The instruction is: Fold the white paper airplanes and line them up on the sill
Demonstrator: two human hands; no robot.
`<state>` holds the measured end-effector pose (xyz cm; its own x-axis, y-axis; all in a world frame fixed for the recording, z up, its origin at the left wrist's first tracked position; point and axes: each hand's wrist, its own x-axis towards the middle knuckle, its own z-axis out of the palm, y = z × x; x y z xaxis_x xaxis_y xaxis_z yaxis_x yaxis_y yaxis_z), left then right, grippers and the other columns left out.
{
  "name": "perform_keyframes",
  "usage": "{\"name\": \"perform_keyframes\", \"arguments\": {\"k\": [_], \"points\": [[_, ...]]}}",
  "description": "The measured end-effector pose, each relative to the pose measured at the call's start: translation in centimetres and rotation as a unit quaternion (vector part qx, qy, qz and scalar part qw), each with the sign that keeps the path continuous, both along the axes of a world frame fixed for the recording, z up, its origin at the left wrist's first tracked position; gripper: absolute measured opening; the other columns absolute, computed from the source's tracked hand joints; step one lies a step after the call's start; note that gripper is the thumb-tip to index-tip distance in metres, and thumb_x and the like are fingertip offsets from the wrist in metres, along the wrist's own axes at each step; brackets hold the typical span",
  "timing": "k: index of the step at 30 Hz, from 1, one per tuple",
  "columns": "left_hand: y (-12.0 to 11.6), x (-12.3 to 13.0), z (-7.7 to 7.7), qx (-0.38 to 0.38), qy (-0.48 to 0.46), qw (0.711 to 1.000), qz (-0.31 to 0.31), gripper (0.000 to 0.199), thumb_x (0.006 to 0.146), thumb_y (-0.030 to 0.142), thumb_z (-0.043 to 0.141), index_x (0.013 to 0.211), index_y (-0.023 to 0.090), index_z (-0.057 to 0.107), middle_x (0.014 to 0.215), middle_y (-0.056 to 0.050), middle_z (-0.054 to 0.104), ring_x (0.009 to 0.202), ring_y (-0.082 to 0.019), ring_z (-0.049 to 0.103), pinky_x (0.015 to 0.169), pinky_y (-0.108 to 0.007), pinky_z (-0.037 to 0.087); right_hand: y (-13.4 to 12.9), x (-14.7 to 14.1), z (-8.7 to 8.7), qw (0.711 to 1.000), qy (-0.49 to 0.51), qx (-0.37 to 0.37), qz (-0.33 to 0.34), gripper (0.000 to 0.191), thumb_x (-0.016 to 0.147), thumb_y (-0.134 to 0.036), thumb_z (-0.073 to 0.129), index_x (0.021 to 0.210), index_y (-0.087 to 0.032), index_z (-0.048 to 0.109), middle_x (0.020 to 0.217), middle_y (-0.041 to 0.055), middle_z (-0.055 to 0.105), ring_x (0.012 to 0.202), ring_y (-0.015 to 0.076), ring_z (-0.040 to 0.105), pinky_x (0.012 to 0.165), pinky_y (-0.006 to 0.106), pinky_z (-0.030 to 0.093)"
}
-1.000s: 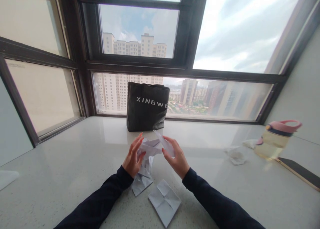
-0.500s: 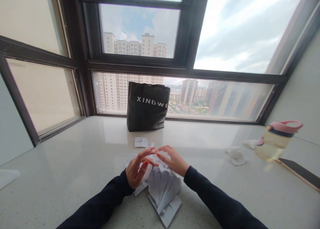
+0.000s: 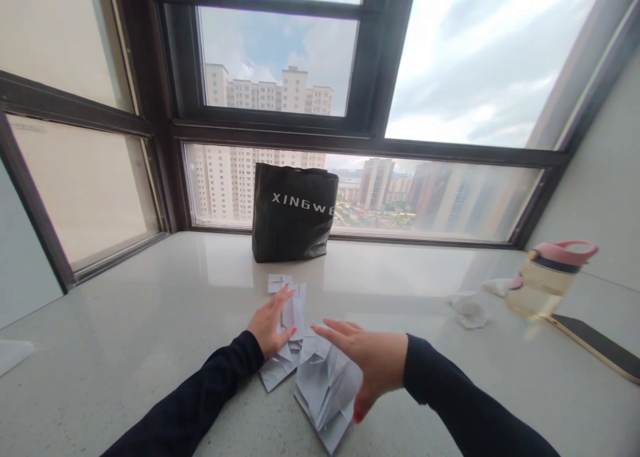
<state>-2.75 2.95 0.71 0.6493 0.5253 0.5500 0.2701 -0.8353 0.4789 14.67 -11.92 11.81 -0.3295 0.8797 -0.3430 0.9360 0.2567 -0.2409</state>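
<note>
Several folded white paper pieces lie in a loose heap on the pale speckled counter (image 3: 165,324). Over the left part of the heap is my left hand (image 3: 273,324), fingers apart, beside an upright-looking folded paper strip (image 3: 299,304). My right hand (image 3: 367,354) hovers at the right edge of the larger folded paper stack (image 3: 320,380), its thumb spread wide from the fingers; whether it touches the paper I cannot tell. A small folded paper square (image 3: 277,282) lies just beyond my left fingertips. Neither hand holds anything.
A black bag (image 3: 295,220) stands against the window at the back. To the right are a crumpled tissue (image 3: 470,310), a pink-lidded bottle (image 3: 543,284) and a dark phone (image 3: 597,344). Something white (image 3: 14,354) lies at the far left edge.
My hands have moved apart from above the paper heap. The right one came nearer and to the right, its thumb opening; the left shifted slightly left, uncovering more paper.
</note>
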Motion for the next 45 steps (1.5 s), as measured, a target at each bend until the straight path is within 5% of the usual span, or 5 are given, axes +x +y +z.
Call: {"name": "perform_keyframes", "arguments": {"k": [9,18,26,36,45], "points": [[-1.1,0.2,1.0,-0.029,-0.053,0.996,-0.072,0.053,0.063,0.008,0.051,0.115,0.019,0.042,0.125,-0.012,0.038,0.114,-0.025,0.036,0.085,-0.040,0.040,0.9,-2.2,-3.3,0.983,-0.018,0.180,0.023,0.063,0.051,-0.011,0.058,0.113,-0.018,0.046,0.105,0.0118,0.055,0.089,0.0253,0.054,0.074,0.034,0.041],[-2.4,0.2,3.9,-0.181,-0.225,0.956,-0.050,0.038,0.072,0.013,0.048,0.109,0.020,0.041,0.124,-0.011,0.036,0.074,-0.012,0.056,0.067,-0.030,0.049,2.4,0.0,0.7,0.926,0.207,0.297,-0.107,0.015,0.062,-0.018,0.048,0.077,-0.019,0.052,0.068,-0.0003,0.057,0.065,0.0147,0.052,0.060,0.026,0.041],[-2.1,-0.4,4.5,-0.184,-0.199,0.962,0.016,0.041,0.063,0.007,0.038,0.102,0.014,0.047,0.086,-0.006,0.061,0.065,-0.015,0.055,0.060,-0.029,0.044,2.6,1.0,0.6,0.848,0.477,0.017,-0.229,0.062,0.064,-0.042,0.057,0.118,-0.024,0.031,0.092,0.0035,0.059,0.076,0.0181,0.060,0.052,0.027,0.048],[-0.8,-1.2,3.1,-0.011,-0.006,0.969,0.247,0.029,0.068,0.016,0.047,0.093,0.024,0.058,0.105,-0.006,0.057,0.097,-0.028,0.049,0.082,-0.046,0.035,4.5,3.8,-2.0,0.903,0.230,0.228,-0.284,0.088,0.058,-0.038,0.065,0.130,-0.008,0.023,0.118,0.0228,0.046,0.100,0.0307,0.052,0.080,0.044,0.045],[-1.6,0.5,0.7,-0.028,-0.037,0.998,-0.039,0.051,0.072,0.035,0.054,0.117,0.015,0.042,0.131,-0.016,0.029,0.119,-0.029,0.029,0.094,-0.045,0.028,4.6,3.4,-3.1,0.878,0.392,0.017,-0.275,0.101,0.062,-0.019,0.060,0.129,-0.013,-0.016,0.035,-0.0116,0.047,0.030,0.0135,0.050,0.027,0.017,0.036]]}}
